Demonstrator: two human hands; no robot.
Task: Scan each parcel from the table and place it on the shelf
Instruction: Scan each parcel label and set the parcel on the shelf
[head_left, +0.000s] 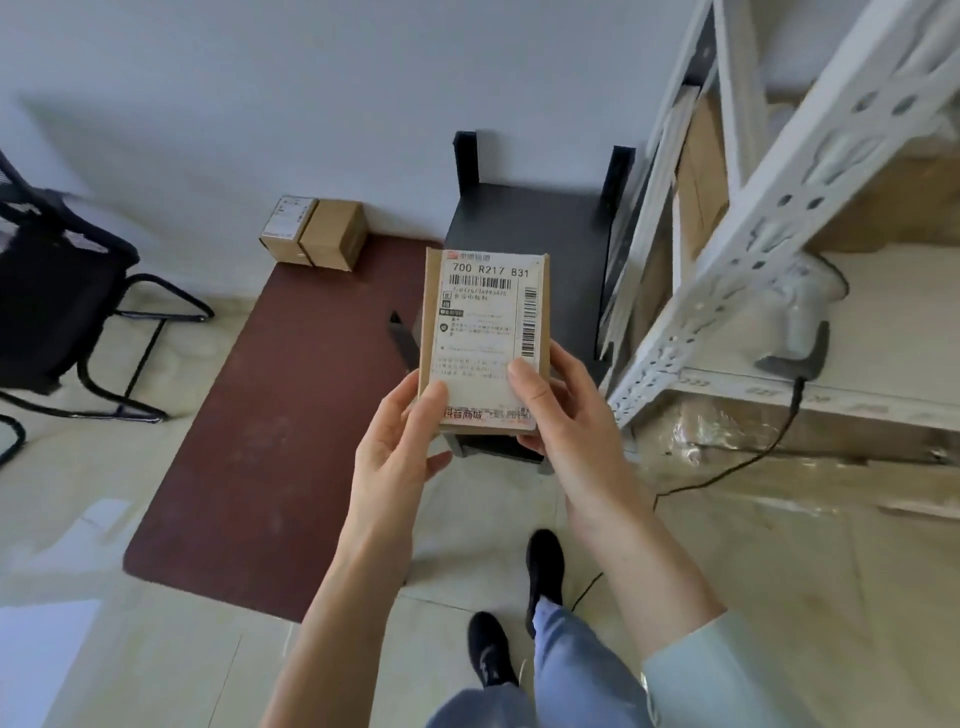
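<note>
Parcel (483, 332): label up, barcode exposed for scanning.
Left hand (400, 447): grips lower left edge.
Right hand (561, 415): grips lower right edge.
Scanner (800, 322): docked on shelf (727, 384).

The parcel (485, 338) hides the black stand's (524, 228) front, and its label's small print is unreadable. At 9 o'clock the chair (57, 291) is cropped; at 3 o'clock a post partly covers the scanner (800, 317).
</note>
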